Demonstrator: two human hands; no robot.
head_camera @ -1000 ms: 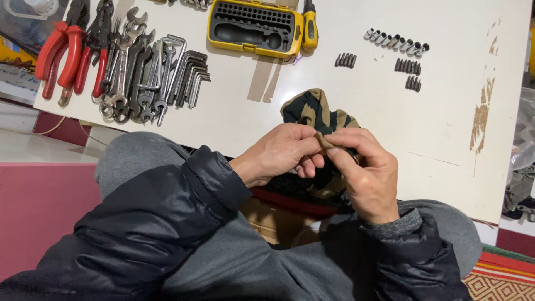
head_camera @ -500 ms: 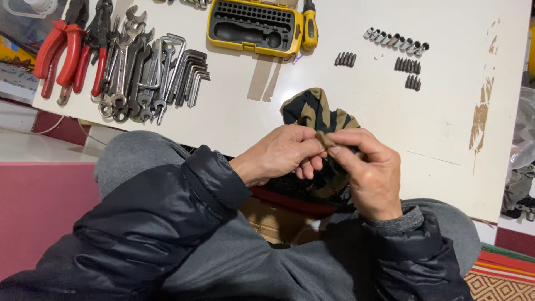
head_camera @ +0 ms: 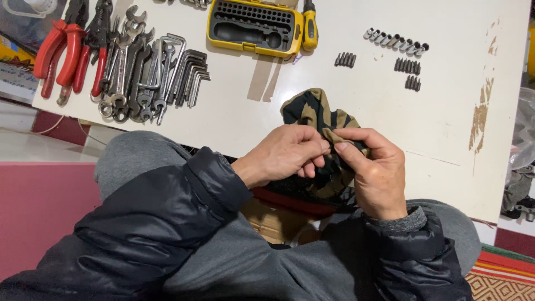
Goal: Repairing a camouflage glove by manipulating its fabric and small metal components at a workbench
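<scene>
While both hands meet over the near edge of the white board [head_camera: 278, 117], the scene reads from left to right as follows.

Pliers: red-handled pliers [head_camera: 56, 53] lie at the far left corner of the board, handles pointing toward the near left.
Wrenches: a heap of steel spanners [head_camera: 125, 72] sits just right of the pliers, with a fan of dark hex keys [head_camera: 189, 75] touching its right side.
Bit case: a yellow bit case [head_camera: 256, 25] stands open at the far edge, a yellow-handled screwdriver [head_camera: 310, 25] just beside its right end.
Left hand: the left hand [head_camera: 284, 156] comes in from a black puffer sleeve, fingers curled, its thumb and forefinger pressed together on a fold of the cloth.
Cloth: a camouflage cloth [head_camera: 315, 111] in tan and black, bunched up, rises between the two hands at the near edge of the board and hangs down behind them.
Right hand: the right hand [head_camera: 376, 175] pinches the same fold from the right, thumb tip nearly touching the left hand's fingertips.
Loose bits: a small cluster of dark bits [head_camera: 345, 59] lies right of the case; a row of silver sockets [head_camera: 395, 42] and two more groups of dark bits [head_camera: 409, 72] lie farther right, well apart from the hands.
Board surface: brown worn patches [head_camera: 482, 114] mark the right side.
</scene>
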